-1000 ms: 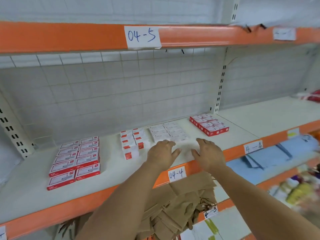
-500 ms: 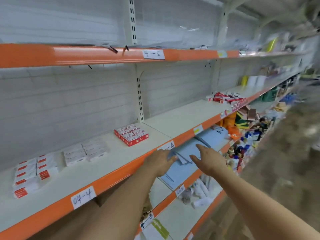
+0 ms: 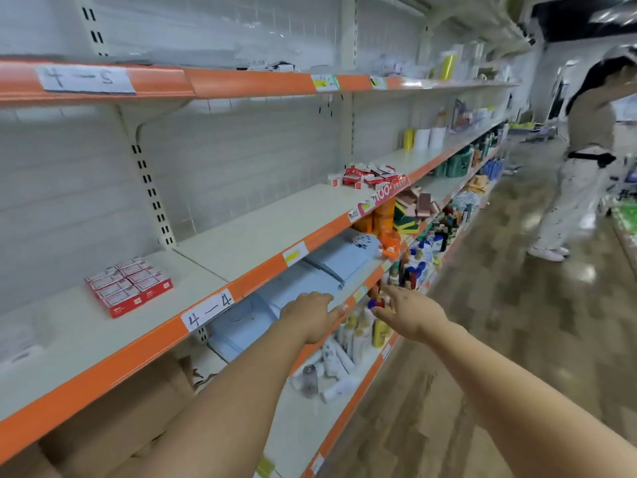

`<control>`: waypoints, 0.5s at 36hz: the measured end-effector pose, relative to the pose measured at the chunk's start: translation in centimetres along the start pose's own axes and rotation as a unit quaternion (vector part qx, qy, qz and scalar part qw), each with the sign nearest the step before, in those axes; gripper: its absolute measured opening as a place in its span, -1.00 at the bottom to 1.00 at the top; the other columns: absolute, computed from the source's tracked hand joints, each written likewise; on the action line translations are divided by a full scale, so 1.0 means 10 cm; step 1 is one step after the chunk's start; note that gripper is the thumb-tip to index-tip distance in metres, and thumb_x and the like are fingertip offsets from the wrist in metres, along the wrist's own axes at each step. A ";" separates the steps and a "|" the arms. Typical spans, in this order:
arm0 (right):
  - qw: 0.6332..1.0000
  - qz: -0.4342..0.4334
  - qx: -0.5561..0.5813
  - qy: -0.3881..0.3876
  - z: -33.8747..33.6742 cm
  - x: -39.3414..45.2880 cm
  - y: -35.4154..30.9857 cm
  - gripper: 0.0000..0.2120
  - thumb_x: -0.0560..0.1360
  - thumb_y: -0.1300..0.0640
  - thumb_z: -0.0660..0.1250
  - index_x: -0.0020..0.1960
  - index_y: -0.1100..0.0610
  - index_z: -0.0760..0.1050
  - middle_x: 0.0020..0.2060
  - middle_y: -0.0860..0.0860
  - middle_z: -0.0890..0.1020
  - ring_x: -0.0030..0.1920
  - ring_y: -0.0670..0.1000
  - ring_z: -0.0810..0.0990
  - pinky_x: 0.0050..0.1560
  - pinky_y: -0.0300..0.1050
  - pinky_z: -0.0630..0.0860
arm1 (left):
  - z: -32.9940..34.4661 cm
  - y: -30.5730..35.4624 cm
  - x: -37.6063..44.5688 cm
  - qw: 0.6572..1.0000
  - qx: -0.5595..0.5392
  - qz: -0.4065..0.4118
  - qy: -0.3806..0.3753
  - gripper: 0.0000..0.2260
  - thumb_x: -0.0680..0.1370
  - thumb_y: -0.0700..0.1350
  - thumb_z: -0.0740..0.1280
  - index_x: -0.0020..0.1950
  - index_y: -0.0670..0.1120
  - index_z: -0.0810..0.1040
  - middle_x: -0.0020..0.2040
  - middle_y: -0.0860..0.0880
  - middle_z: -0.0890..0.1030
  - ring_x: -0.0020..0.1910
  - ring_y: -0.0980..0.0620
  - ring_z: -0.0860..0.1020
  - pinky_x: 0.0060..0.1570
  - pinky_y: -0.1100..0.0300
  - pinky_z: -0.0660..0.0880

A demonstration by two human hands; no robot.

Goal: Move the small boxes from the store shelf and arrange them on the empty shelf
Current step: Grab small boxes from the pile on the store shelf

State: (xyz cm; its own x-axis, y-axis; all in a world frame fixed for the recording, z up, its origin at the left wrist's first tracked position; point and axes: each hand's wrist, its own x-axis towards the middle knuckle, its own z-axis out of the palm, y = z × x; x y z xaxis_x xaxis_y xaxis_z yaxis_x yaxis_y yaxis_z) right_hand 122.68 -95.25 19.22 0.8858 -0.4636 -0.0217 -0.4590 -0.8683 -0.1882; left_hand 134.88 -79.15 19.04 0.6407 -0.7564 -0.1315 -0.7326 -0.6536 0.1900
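1. Hard to read: the far end of the aisle is blurred. Bottles [image 3: 418, 257] on the lower shelves merge into colour patches. At the left frame edge pale shapes on the shelf [image 3: 241, 243] are smeared; cannot tell what they are.
2. Cut off: both forearms leave the frame at the bottom. A second person [image 3: 582, 160] stands down the aisle on the right, the top of the body partly out of frame.
3. Left hand [image 3: 310, 317]: stretched forward, fingers loose and extended, grasping nothing, hovering in front of the orange shelf edge below the "4—4" label [image 3: 209, 310].
4. Right hand [image 3: 408, 310]: also extended, fingers spread and relaxed, empty, out over the aisle side of the lower shelves.
5. Small boxes: one tidy block of red-and-white boxes [image 3: 129, 286] lies flat on the shelf at left, behind the label. A looser pile of red-and-white boxes [image 3: 370, 175] sits further along the same shelf, near its front edge.
6. Open room: bare shelf surface runs between the two groups. Blue flat packs [image 3: 320, 274] fill the level beneath. Wooden floor [image 3: 517, 322] lies open to the right.
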 end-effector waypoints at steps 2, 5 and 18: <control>1.000 0.005 0.005 -0.002 0.00 0.08 0.14 -0.38 0.57 -0.26 0.08 0.53 0.01 0.15 0.45 0.02 0.35 0.38 0.07 0.38 0.25 0.00 0.45 | 0.03 0.09 0.18 1.000 0.004 0.006 -0.010 -0.45 0.63 0.24 -0.02 0.52 -0.02 0.23 0.50 -0.07 0.28 0.46 -0.10 0.24 0.34 -0.06 0.32; 1.000 0.013 0.000 -0.007 -0.03 0.23 0.32 -0.49 0.58 -0.22 0.10 0.44 0.01 0.28 0.36 0.03 0.45 0.29 0.09 0.46 0.17 0.00 0.48 | 0.05 0.22 0.46 1.000 -0.001 0.016 -0.014 -0.48 0.63 0.23 -0.01 0.49 -0.03 0.29 0.46 -0.08 0.33 0.44 -0.10 0.26 0.31 -0.08 0.35; 0.999 0.038 -0.033 -0.014 -0.39 1.55 0.87 -0.40 0.59 -0.23 0.09 0.54 -0.03 0.06 0.36 0.07 0.45 0.31 0.11 0.46 0.19 0.00 0.48 | -0.27 0.30 2.06 0.998 -0.008 0.057 0.022 -0.45 0.63 0.23 0.00 0.52 -0.05 0.24 0.50 -0.08 0.29 0.47 -0.11 0.22 0.37 -0.06 0.28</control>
State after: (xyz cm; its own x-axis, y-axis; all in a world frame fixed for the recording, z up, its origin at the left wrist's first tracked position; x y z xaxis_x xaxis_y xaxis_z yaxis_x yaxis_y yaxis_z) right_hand 132.15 -110.70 21.10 0.8490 -0.5247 -0.0617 -0.5282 -0.8406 -0.1201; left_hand 146.47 -96.63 19.57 0.5625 -0.8242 -0.0650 -0.7981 -0.5619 0.2178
